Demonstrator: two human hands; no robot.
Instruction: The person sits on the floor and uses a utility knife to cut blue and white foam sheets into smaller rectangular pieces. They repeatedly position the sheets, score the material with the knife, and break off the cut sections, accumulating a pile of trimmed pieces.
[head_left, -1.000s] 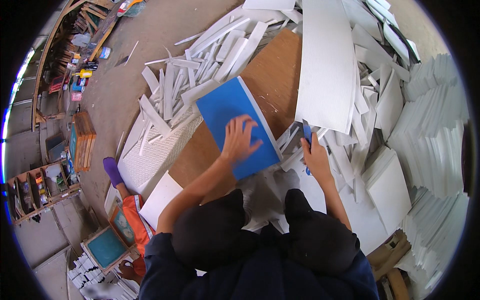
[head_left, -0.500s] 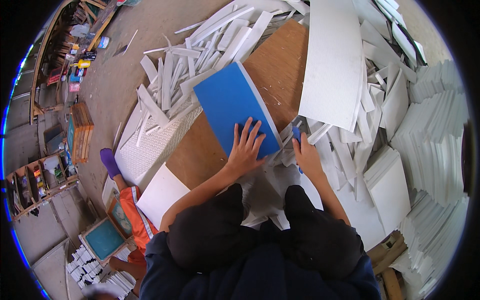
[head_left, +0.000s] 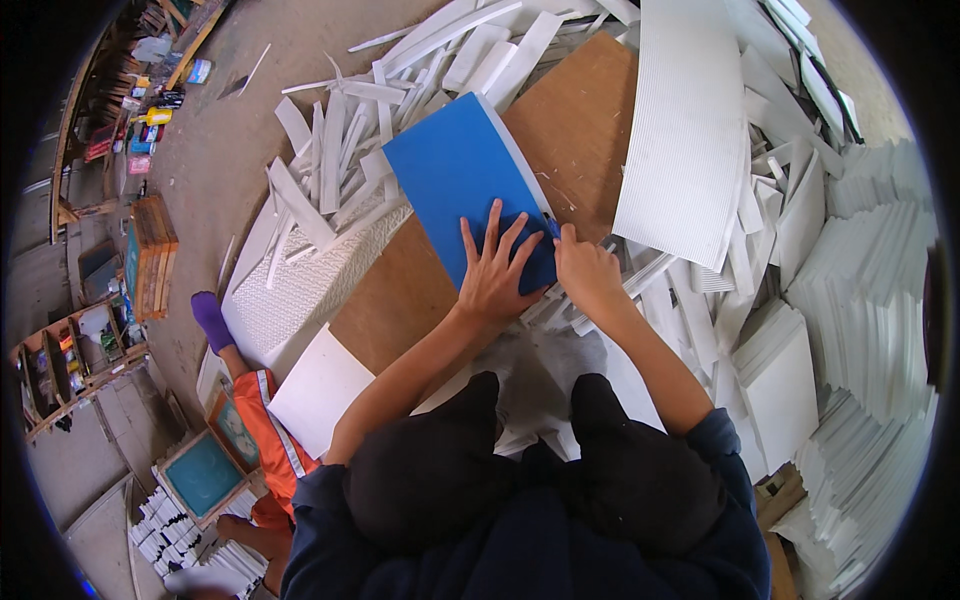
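My left hand [head_left: 494, 268] lies flat with spread fingers on a blue rectangular board [head_left: 448, 152] that shows a white edge along its right side. Closed round a blue utility knife [head_left: 551, 226], my right hand [head_left: 588, 274] is at the board's right edge, near its lower corner. The blade is too small to make out. Under the blue board is a brown wooden board [head_left: 578, 130], tilted across the work area. White offcuts lie just below both hands.
White foam strips [head_left: 345, 150] are heaped beyond the boards. A ribbed white sheet [head_left: 680, 130] stands to the right, beside tall stacks of white sheets [head_left: 860, 290]. At the left, another person's leg in orange trousers [head_left: 262, 420] and a purple sock [head_left: 210, 318] reaches close by.
My right hand has moved up and left, bringing the knife from beside the blue board to its right edge. My left hand has stayed spread on the board.
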